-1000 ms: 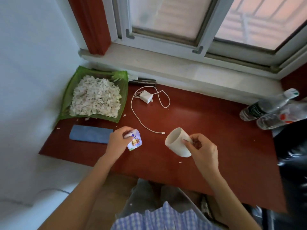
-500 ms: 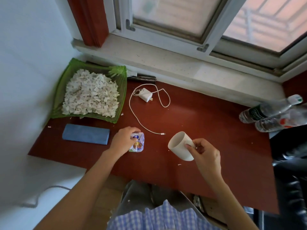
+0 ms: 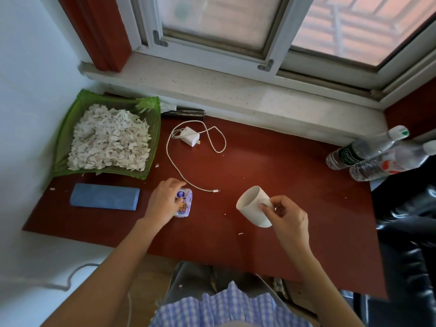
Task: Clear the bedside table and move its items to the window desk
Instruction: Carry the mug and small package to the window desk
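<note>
Left hand [image 3: 162, 201] fingers [image 3: 175, 184] clamp a small tissue pack [image 3: 183, 205] on the red surface [image 3: 271, 171], near the blue case [image 3: 105, 197]. Right hand [image 3: 286, 214] fingers [image 3: 267, 210] pinch the tilted white mug [image 3: 252, 205] by its handle, right of the pack.

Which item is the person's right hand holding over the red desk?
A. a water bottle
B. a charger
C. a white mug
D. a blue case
C: the right hand grips the white mug by its handle, tilted above the desk, while the blue case, the charger and the water bottles lie untouched.
</note>
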A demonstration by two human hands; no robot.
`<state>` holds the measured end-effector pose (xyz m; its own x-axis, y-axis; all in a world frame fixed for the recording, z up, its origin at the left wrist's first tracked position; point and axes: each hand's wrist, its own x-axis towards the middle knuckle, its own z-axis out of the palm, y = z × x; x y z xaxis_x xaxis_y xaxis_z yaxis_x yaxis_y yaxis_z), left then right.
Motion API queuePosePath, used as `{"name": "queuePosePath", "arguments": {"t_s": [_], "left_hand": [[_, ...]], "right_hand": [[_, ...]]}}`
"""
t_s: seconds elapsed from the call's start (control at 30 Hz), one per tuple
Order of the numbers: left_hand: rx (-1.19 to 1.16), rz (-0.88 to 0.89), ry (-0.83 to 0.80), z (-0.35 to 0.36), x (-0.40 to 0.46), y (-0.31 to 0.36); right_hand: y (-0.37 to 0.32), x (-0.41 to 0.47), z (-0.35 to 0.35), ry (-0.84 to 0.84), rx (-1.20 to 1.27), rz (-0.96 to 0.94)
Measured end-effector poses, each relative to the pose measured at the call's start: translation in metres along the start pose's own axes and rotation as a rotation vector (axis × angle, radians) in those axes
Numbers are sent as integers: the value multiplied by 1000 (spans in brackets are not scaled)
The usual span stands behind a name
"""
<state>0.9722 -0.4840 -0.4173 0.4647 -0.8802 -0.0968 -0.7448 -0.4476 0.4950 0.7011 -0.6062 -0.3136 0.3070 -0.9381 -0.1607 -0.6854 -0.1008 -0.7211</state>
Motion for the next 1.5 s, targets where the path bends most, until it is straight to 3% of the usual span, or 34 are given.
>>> {"name": "queuePosePath", "arguments": {"t_s": [0.13,0.33,0.6,0.87,1.23,1.5], "left_hand": [[69,116,115,6,-8,22],[193,352,-16,44,-36,65],[300,246,-36,77,-55,74],[321,201,-9,87,-58,76],[309,174,1,91,-59,77],[338,165,-14,91,-60,78]], "right_hand": [[5,8,-4,-1,-6,22],[2,32,-8,-24,-70,24],[-21,102,6,39,-166,-116],[-32,156,49,115,-67,-142],[-18,152,82,152,42,-123],[9,128,87,35,160,-108]]}}
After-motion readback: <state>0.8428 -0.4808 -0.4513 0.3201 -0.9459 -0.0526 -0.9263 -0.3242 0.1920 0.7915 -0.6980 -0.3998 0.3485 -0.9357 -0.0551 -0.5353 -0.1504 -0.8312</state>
